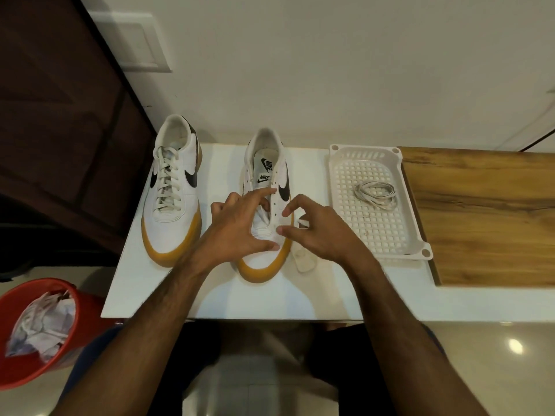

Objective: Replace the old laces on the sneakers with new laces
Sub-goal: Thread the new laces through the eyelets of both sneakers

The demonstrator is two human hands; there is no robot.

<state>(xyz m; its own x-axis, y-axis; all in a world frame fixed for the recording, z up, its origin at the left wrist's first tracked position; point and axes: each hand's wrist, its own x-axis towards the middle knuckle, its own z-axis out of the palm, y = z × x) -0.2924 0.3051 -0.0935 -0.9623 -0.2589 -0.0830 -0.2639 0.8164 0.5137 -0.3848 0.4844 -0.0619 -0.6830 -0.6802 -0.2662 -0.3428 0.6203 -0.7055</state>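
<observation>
**A domestic room, seen from above**

A home interior is suggested by a plain cream wall (330, 70), a polished tiled floor (495, 355), a dark wooden door (60, 115), a white surface (270, 298) beside a wood-grain top (486, 217), and a red wastebasket (18, 373) stuffed with crumpled paper.
</observation>
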